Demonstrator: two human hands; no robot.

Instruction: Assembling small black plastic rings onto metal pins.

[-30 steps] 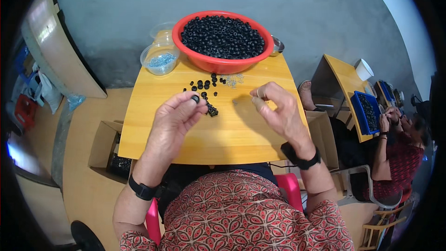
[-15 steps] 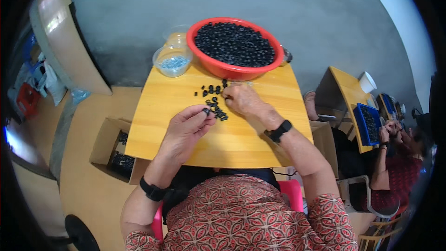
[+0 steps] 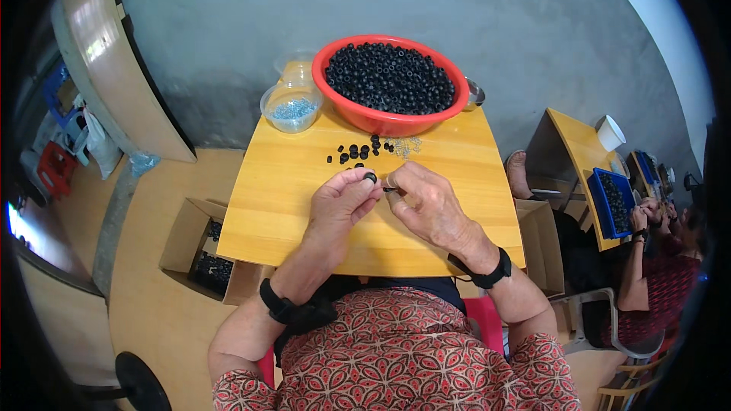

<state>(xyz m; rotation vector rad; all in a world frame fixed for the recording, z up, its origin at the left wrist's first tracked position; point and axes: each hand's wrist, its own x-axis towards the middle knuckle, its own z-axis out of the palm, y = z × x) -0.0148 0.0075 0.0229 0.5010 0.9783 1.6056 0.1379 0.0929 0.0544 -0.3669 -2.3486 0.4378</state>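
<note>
My left hand pinches a small black ring-shaped part between thumb and fingertips, above the middle of the table. Right beside it, my right hand has its fingers drawn together. A bit of black shows at its fingertips, but whether it is held or lies on the table I cannot tell. Just beyond both hands, several loose black parts lie on the yellow wooden table. Small clear or silvery pieces are scattered to their right. My hands cover the nearer parts.
A red basin heaped with black parts stands at the table's far edge. Left of it is a clear tub of light-blue pieces. Cardboard boxes flank the table on the floor. At right, another person works by a blue tray.
My right hand has come back from the far loose parts to beside my left. My left hand, still pinching the black part, has shifted right. The view has moved slightly.
</note>
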